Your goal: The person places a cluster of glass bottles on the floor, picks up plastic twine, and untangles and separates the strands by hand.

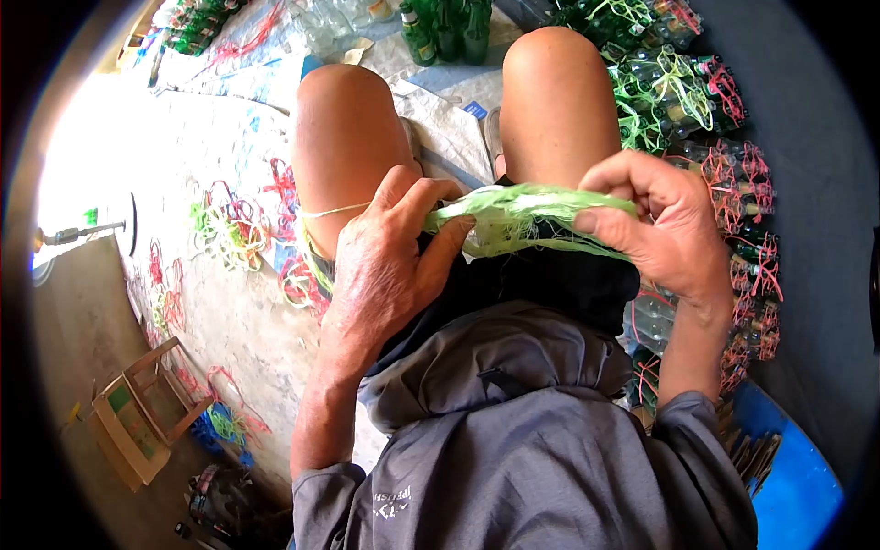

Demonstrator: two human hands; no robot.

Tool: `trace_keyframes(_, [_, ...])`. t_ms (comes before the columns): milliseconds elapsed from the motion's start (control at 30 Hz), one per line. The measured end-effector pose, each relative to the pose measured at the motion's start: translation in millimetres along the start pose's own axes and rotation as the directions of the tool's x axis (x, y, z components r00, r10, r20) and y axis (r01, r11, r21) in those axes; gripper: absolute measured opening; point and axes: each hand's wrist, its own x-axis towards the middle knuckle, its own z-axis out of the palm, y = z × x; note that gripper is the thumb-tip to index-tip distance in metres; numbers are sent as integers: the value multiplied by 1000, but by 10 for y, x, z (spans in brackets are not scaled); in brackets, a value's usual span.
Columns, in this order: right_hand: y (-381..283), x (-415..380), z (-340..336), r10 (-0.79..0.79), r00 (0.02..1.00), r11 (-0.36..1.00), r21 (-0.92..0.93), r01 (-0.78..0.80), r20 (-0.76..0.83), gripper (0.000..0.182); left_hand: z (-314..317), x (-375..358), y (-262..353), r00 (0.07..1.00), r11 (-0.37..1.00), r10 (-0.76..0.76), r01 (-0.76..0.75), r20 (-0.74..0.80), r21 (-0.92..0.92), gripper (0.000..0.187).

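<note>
A light green, frayed length of plastic twine [527, 209] stretches between my two hands above my lap. Its strands spread apart in the middle, with fine white fibres showing. My left hand [394, 243] pinches one end between thumb and fingers. At the other end, my right hand [655, 215] grips the twine between thumb and curled fingers. A thin pale strand [339, 213] runs from the left hand across my knee. More yellow-green strands hang beside that thigh.
Bundles of bottles tied with cord [674, 87] line the right side. Green bottles [445, 32] stand beyond my knees. Loose coloured cords [234, 225] lie on the floor at left. A wooden frame [165, 385] and a blue panel [797, 467] sit lower down.
</note>
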Motion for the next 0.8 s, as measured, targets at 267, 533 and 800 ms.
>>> trace_keyframes(267, [71, 130, -191, -264, 965, 310, 946, 93, -9, 36, 43, -27, -35, 1000, 993, 0, 0, 7, 115, 23])
trace_keyframes(533, [186, 142, -451, -199, 952, 45, 968, 246, -233, 25, 84, -33, -36, 999, 995, 41, -39, -22, 90, 19])
trace_keyframes(800, [243, -28, -1077, -183, 890, 99, 893, 440, -418, 21, 48, -58, -51, 999, 976, 25, -34, 46, 215, 18])
